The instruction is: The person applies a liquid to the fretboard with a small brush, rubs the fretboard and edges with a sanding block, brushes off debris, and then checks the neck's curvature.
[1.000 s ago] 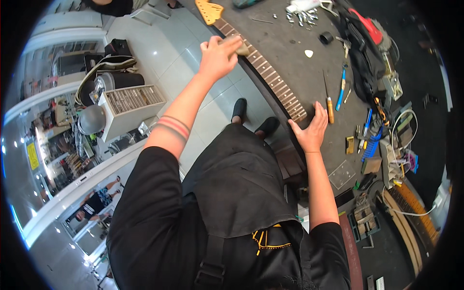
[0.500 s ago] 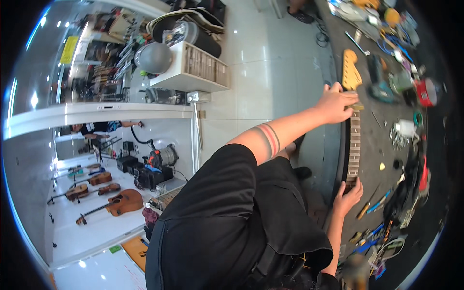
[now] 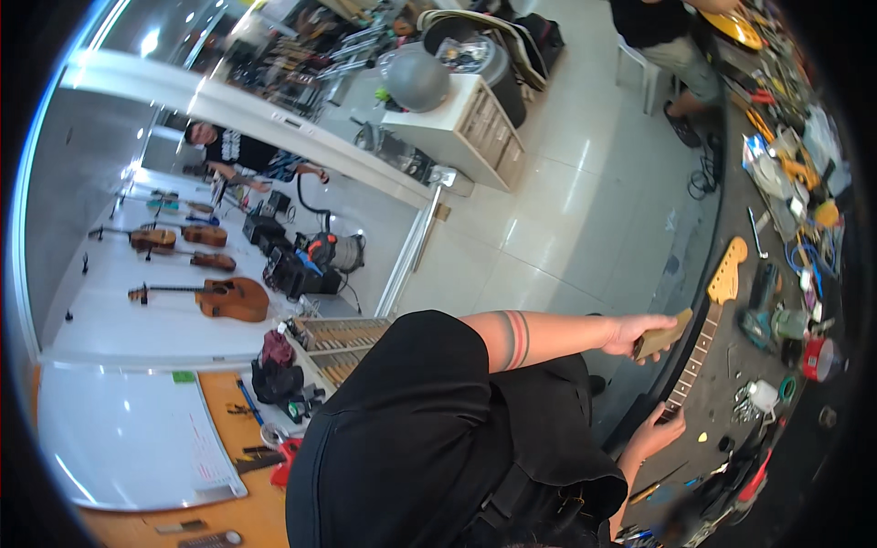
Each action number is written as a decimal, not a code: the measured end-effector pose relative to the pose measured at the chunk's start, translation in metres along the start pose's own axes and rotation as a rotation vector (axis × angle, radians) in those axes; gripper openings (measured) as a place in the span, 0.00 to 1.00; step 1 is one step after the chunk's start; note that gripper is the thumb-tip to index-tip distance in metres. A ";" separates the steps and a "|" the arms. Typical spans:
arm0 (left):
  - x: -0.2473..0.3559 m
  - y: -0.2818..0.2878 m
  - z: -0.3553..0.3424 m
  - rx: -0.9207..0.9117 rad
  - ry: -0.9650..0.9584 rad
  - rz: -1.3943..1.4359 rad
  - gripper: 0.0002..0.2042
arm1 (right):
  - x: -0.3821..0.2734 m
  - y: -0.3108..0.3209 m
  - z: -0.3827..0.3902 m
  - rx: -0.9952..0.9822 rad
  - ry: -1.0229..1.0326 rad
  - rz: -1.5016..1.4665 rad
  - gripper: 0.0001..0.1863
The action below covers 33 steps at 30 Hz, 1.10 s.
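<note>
A guitar neck lies on the dark workbench at the right, its pale headstock [image 3: 726, 271] pointing away and its dark fretboard [image 3: 696, 361] facing up. My left hand [image 3: 637, 336] is closed round a flat tan block [image 3: 665, 336]. The block is held beside the neck on my side, around the upper frets. Whether it touches the neck I cannot tell. My right hand [image 3: 654, 437] grips the near end of the neck, its fingers bent over the edge. Part of that end is hidden by the hand.
Along the bench lie a teal power tool [image 3: 756, 320], a red-capped jar [image 3: 819, 359], a white bottle [image 3: 761, 396] and several hand tools. Another person [image 3: 667, 55] is at the bench's far end. Guitars [image 3: 233, 301] hang at the left, where a second person [image 3: 247, 155] stands.
The view has turned left. My left hand has come off the neck near the headstock and now holds the tan block beside it. My right hand stays at the near end.
</note>
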State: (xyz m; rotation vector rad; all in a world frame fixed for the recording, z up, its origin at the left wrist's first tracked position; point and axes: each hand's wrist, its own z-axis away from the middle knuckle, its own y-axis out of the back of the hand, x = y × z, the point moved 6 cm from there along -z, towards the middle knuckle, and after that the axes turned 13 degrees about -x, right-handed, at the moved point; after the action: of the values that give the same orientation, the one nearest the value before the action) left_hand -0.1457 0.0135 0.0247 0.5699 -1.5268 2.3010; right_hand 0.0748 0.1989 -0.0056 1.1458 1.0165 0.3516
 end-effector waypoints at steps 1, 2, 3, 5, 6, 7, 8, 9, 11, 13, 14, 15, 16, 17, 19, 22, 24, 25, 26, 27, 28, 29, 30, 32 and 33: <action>0.002 -0.008 0.003 0.010 -0.023 0.000 0.36 | 0.008 0.005 0.007 -0.030 -0.042 -0.008 0.31; 0.004 -0.017 0.006 0.028 -0.024 -0.046 0.37 | 0.013 0.010 0.013 -0.026 -0.030 -0.009 0.31; 0.005 -0.026 0.008 0.044 -0.021 -0.094 0.39 | 0.018 0.015 0.019 -0.035 -0.031 0.025 0.31; -0.006 -0.029 0.012 0.078 -0.041 -0.141 0.40 | 0.023 0.018 0.034 -0.051 -0.008 0.043 0.32; -0.012 -0.029 0.012 0.102 -0.047 -0.180 0.41 | 0.026 0.018 0.043 -0.064 0.011 0.066 0.33; -0.017 -0.032 0.008 0.121 -0.018 -0.260 0.42 | 0.033 0.020 0.052 -0.069 0.020 0.096 0.34; -0.026 -0.032 0.007 0.130 -0.027 -0.264 0.42 | 0.036 0.022 0.062 -0.070 0.032 0.089 0.34; -0.036 -0.032 0.006 0.142 -0.006 -0.356 0.43 | 0.041 0.021 0.073 -0.102 0.020 0.095 0.35; -0.049 -0.040 0.001 0.147 0.051 -0.505 0.45 | 0.055 0.022 0.093 -0.123 -0.018 0.108 0.39; -0.062 -0.046 -0.007 0.165 -0.007 -0.704 0.45 | 0.065 0.022 0.111 -0.114 -0.045 0.123 0.40; -0.064 -0.050 -0.011 0.188 -0.068 -0.895 0.45 | 0.069 0.024 0.118 -0.116 -0.068 0.138 0.41; -0.068 -0.047 -0.012 0.158 -0.084 -0.861 0.45 | 0.069 0.022 0.120 -0.105 -0.034 0.125 0.44; -0.070 -0.042 -0.011 0.198 -0.096 -1.039 0.45 | 0.063 0.024 0.118 -0.124 0.039 0.083 0.44; -0.072 -0.046 -0.010 0.241 -0.119 -1.164 0.45 | 0.042 0.038 0.113 -0.140 0.037 0.078 0.42; -0.060 -0.066 -0.007 0.249 -0.208 -1.421 0.44 | 0.024 0.049 0.099 -0.170 -0.055 0.047 0.40; -0.074 -0.054 -0.013 0.357 -0.227 -1.615 0.45 | 0.012 0.055 0.073 -0.137 -0.013 0.071 0.42; -0.074 -0.061 -0.025 0.304 -0.260 -1.757 0.44 | 0.016 0.053 0.058 -0.143 -0.039 0.044 0.41; -0.072 -0.069 -0.032 0.258 -0.253 -1.794 0.43 | 0.023 0.048 0.052 -0.139 -0.048 0.035 0.40; -0.070 -0.075 -0.037 0.223 -0.242 -1.837 0.42 | 0.025 0.044 0.050 -0.137 -0.049 0.017 0.39; -0.069 -0.084 -0.044 0.189 -0.275 -1.858 0.41 | 0.031 0.045 0.050 -0.133 -0.086 0.025 0.39; -0.070 -0.085 -0.044 0.163 -0.265 -1.853 0.41 | 0.028 0.046 0.049 -0.166 -0.070 0.015 0.37; -0.070 -0.091 -0.044 0.152 -0.330 -1.928 0.41 | 0.026 0.047 0.051 -0.199 -0.052 0.006 0.34; -0.071 -0.098 -0.046 0.141 -0.400 -1.999 0.41 | 0.028 0.049 0.055 -0.202 -0.075 0.012 0.34; -0.084 -0.108 -0.050 0.079 -0.429 -1.969 0.40 | 0.032 0.050 0.060 -0.216 -0.061 0.001 0.31; -0.094 -0.116 -0.054 -0.024 -0.443 -2.016 0.39 | 0.034 0.051 0.062 -0.196 -0.047 0.026 0.29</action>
State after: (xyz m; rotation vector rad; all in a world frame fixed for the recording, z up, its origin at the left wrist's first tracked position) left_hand -0.0176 0.1030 0.0518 1.5769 -0.3268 0.5356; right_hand 0.1554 0.2073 0.0257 0.9864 0.9058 0.4341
